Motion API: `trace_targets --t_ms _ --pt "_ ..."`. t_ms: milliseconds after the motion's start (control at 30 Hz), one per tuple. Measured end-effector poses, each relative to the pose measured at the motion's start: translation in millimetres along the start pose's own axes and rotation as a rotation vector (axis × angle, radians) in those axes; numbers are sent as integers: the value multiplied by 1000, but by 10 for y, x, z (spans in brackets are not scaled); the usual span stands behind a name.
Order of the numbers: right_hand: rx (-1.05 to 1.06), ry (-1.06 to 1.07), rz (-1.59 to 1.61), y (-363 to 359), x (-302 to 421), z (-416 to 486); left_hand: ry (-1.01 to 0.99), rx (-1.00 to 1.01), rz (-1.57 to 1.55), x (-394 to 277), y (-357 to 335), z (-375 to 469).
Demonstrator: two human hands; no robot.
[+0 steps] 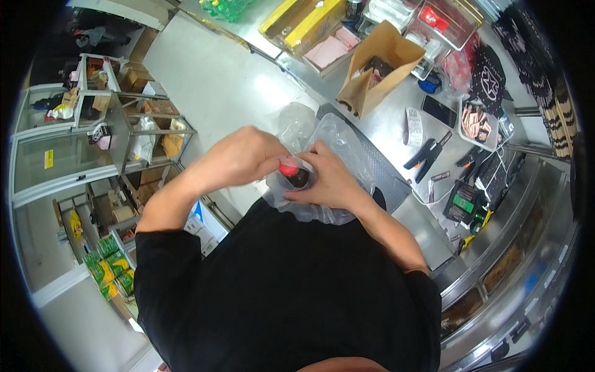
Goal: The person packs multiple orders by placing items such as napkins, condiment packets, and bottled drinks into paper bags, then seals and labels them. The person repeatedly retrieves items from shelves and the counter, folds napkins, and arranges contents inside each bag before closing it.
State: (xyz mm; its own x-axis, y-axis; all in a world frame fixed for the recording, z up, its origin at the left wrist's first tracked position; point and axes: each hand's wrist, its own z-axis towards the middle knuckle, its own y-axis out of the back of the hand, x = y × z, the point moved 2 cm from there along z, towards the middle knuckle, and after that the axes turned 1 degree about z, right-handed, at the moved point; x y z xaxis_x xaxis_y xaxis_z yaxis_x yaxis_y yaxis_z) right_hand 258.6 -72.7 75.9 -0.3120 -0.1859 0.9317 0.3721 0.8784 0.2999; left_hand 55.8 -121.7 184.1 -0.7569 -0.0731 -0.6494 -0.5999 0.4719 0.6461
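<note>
A bottle of dark drink with a red cap (288,166) stands roughly upright in front of my chest, seen from above. Clear plastic film is wrapped around its neck, and a loose translucent plastic bag (346,139) spreads out behind and below it. My right hand (327,179) curls around the bottle and film from the right. From the left, my left hand (251,158), slightly blurred, pinches the plastic beside the cap. The lower part of the bottle is hidden by the plastic and my hand.
On the steel counter, an open brown paper bag (388,60) stands beyond my right hand. A receipt (413,126), a phone (439,111), a tray of sachets (476,123) and black tongs-like tools (427,158) lie to the right. Shelves with cartons (160,109) stand left.
</note>
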Motion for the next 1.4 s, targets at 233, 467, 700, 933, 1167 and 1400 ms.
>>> trace_targets --t_ms 233,467,700,933,1167,1400 --pt "-387 127 -173 -20 -76 -485 472 61 -1715 759 -1028 517" --pt "-548 127 -264 12 97 -779 600 68 -1605 433 -1411 535" --pt "-989 232 -198 -27 -144 -1114 249 -316 -312 976 -1367 678" --pt "-1349 30 1119 566 -451 -1548 682 -462 256 3136 -857 -596" --pt "-1279 159 261 1549 94 -691 281 -1578 -307 2887 1668 -677" --pt "-316 -305 -940 2252 38 1033 307 -1166 172 2911 2619 1798"
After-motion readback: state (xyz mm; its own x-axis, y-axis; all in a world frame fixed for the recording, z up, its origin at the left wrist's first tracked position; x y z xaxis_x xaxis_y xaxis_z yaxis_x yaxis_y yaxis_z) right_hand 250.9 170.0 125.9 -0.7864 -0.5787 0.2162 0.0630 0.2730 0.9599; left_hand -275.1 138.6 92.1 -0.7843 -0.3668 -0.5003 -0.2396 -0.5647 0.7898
